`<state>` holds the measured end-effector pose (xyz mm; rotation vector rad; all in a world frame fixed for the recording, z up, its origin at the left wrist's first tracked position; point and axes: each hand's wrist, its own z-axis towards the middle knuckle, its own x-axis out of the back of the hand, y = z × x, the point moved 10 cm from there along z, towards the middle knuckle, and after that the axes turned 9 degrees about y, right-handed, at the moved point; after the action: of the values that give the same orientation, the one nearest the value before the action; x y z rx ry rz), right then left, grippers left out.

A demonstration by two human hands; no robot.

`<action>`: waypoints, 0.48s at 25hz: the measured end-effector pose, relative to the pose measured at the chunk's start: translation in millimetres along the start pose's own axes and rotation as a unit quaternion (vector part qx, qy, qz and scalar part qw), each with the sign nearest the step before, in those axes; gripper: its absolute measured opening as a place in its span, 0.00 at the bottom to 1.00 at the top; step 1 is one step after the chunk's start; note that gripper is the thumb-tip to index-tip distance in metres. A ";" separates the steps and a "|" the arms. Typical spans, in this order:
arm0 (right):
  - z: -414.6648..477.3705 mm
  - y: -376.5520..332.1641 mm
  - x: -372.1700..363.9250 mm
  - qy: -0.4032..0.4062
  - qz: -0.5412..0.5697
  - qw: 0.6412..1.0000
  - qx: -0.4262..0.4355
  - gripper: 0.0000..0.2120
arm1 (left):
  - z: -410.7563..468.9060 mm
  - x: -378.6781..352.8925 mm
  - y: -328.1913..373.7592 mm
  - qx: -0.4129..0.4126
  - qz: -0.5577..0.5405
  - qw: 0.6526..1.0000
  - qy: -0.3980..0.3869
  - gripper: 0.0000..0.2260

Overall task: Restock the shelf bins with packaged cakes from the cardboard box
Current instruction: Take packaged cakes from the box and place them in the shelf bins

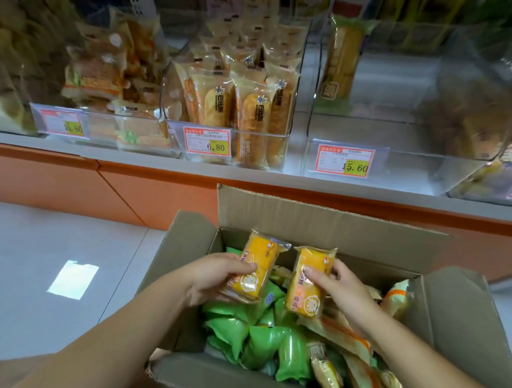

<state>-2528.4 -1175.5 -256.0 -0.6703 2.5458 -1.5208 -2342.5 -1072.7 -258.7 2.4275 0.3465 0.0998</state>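
Observation:
An open cardboard box (321,225) stands on the floor below the shelf, filled with green and orange-striped cake packets. My left hand (216,277) grips one yellow packaged cake (257,269) above the box. My right hand (340,284) grips a second yellow packaged cake (309,284) beside it. Both packets are lifted clear of the pile and tilted upright. Above the box, a clear shelf bin (400,160) with a 15.60 tag holds one packet standing at its back left. The bin to its left (260,146), tagged 6.80, is packed with cakes.
More clear bins (103,124) of packaged snacks run along the white shelf (131,156), with an orange panel (129,192) beneath. Another filled bin (495,178) sits at the far right. Grey tiled floor (50,256) lies left of the box.

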 end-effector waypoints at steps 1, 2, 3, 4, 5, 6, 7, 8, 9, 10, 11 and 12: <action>-7.2 -3.4 -0.3 -0.013 0.031 0.999 -0.022 0.15 | -2.8 -8.8 1.9 0.001 -0.007 1.000 -0.020 0.07; -12.9 -5.7 0.1 -0.018 0.045 0.998 -0.034 0.14 | -6.0 -19.2 4.7 -0.001 -0.008 0.999 -0.042 0.08; -18.3 -8.0 1.5 -0.016 0.056 0.998 -0.039 0.14 | -9.0 -29.2 7.3 -0.003 -0.006 0.998 -0.062 0.11; -21.8 -8.5 3.3 -0.009 0.066 0.997 -0.039 0.14 | -11.7 -39.3 9.7 -0.005 -0.005 0.997 -0.077 0.14; -25.3 -8.7 6.1 -0.001 0.070 0.997 -0.038 0.14 | -12.8 -47.8 10.7 -0.008 0.000 0.996 -0.084 0.18; -27.7 -8.5 9.2 0.008 0.067 0.997 -0.035 0.14 | -13.7 -55.8 11.3 -0.013 0.007 0.996 -0.085 0.20; -30.5 -9.7 13.6 0.016 0.063 0.997 -0.032 0.14 | -14.1 -62.4 11.8 -0.019 0.014 0.996 -0.082 0.22; -32.3 -10.0 17.6 0.023 0.064 0.997 -0.032 0.15 | -13.7 -67.6 12.6 -0.025 0.016 0.997 -0.078 0.23; -34.7 -11.3 21.6 0.026 0.072 0.996 -0.035 0.15 | -13.8 -72.2 14.0 -0.032 0.016 0.997 -0.073 0.23; -36.5 -12.5 25.7 0.026 0.085 0.995 -0.037 0.15 | -14.8 -76.3 17.3 -0.041 0.017 0.997 -0.069 0.23; -39.7 -15.8 29.4 0.022 0.096 0.995 -0.034 0.16 | -17.1 -81.0 21.8 -0.053 0.021 0.996 -0.069 0.25; -42.8 -20.1 35.1 0.019 0.103 0.994 -0.025 0.17 | -19.8 -87.1 28.5 -0.067 0.030 0.995 -0.070 0.26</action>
<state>-2566.6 -1163.5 -212.8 -0.3726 2.5951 -1.4197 -2423.1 -1105.4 -223.7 2.2983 0.1973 -0.0198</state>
